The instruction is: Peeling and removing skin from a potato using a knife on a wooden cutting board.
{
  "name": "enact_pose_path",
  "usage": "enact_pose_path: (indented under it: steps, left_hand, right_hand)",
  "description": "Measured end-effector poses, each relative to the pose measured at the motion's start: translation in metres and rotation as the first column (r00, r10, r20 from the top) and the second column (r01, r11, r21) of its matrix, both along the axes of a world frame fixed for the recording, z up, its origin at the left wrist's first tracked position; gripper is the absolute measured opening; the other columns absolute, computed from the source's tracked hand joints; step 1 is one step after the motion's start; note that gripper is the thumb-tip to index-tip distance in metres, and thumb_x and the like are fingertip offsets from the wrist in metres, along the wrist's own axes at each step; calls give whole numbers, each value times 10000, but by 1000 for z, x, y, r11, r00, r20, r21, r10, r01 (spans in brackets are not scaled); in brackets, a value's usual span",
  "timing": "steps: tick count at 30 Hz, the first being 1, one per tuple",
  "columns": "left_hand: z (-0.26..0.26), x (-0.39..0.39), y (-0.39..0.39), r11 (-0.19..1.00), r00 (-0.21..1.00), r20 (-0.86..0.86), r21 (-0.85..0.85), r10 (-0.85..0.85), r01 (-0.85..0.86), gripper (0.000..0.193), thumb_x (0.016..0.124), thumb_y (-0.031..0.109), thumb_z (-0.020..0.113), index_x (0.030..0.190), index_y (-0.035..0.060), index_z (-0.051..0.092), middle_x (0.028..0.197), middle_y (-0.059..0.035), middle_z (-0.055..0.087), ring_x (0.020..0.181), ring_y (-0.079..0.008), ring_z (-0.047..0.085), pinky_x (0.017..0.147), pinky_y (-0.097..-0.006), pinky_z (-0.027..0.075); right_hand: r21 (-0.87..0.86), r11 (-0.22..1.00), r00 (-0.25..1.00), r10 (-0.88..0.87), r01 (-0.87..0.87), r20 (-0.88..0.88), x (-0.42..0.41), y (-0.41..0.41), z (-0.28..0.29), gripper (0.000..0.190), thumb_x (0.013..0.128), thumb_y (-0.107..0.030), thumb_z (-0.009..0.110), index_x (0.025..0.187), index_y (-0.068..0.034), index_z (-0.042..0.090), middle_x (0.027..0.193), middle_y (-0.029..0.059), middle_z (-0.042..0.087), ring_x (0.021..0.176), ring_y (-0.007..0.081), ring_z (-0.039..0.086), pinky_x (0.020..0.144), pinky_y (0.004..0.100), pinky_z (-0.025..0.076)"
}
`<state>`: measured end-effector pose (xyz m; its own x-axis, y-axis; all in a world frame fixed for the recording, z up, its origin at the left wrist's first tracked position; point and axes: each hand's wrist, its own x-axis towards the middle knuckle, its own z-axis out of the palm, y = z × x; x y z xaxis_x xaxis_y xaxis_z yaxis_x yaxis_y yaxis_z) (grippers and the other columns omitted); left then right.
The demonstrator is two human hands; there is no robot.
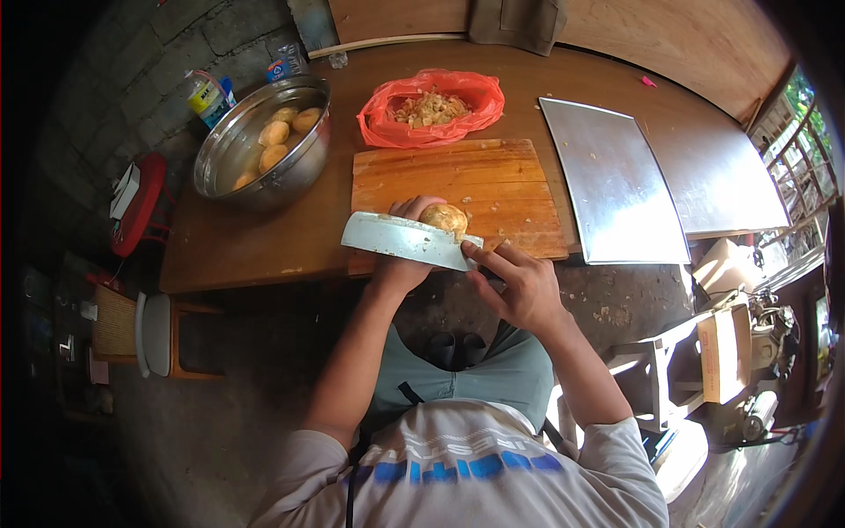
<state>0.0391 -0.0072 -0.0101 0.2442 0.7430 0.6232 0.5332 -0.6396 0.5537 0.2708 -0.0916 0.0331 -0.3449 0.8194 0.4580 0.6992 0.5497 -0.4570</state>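
Over the near edge of a wooden cutting board (449, 175), my left hand (417, 207) grips a round, yellowish root vegetable (443, 219) that looks like a potato. A broad cleaver blade (403, 239) lies across in front of that hand and hides its middle. Bits of peel cling to the steel. At the blade's right end, the index finger of my right hand (521, 280) touches the corner, with the thumb just below. The cleaver's handle is not visible, so its hold is unclear. Small scraps dot the board.
A steel bowl (310, 173) of water with several peeled vegetables (274, 134) stands left. Behind the board sits a red plastic bag (426, 135) of peelings (432, 110). A metal sheet (614, 181) lies right, overhanging the table (251, 254). A chair (158, 333) stands at left.
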Motion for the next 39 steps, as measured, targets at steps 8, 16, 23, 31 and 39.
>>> enact_pose_path:
  steps: [8,16,23,31,39]
  left_hand:
    - [6,0,-4,999,1000,-15,-35,-17,17,737,693,193,1026,1335,100,676,1242,-118,739,1150,-408,674,990,-507,540]
    - [12,8,-7,979,997,34,-193,72,-65,756,750,339,1054,1340,52,680,1236,-156,728,1201,-376,724,1006,-488,583]
    - [16,9,-12,980,996,15,-181,86,-82,889,771,412,1038,1436,48,573,1336,-225,650,1220,-443,700,997,-541,594]
    - [29,2,-14,965,994,-102,-253,42,-67,824,841,418,996,1437,33,575,1320,-223,651,1232,-454,697,985,-538,594]
    - [26,4,-8,965,996,29,-253,80,-70,750,945,430,928,1437,-1,562,1352,-238,612,1268,-456,671,1018,-532,580]
  right_hand:
    - [21,999,996,-26,28,-85,-15,10,-6,428,1020,-313,799,1443,-263,763,908,57,709,736,333,745,635,459,608]
    - [-387,922,912,-165,7,-376,-9,40,6,339,1084,-250,724,1346,-38,761,1041,235,805,973,434,795,861,455,622]
    - [-250,967,948,-119,43,-295,-15,29,5,355,1091,-266,709,1396,-85,725,1027,245,790,987,457,779,868,502,603]
    - [-236,970,924,-134,49,-357,-18,42,-6,364,1089,-269,716,1393,-70,733,1060,243,799,989,455,781,877,503,604]
    - [-418,908,876,-208,9,-434,-18,38,2,404,1100,-324,727,1414,-70,737,988,230,800,928,367,805,825,445,602]
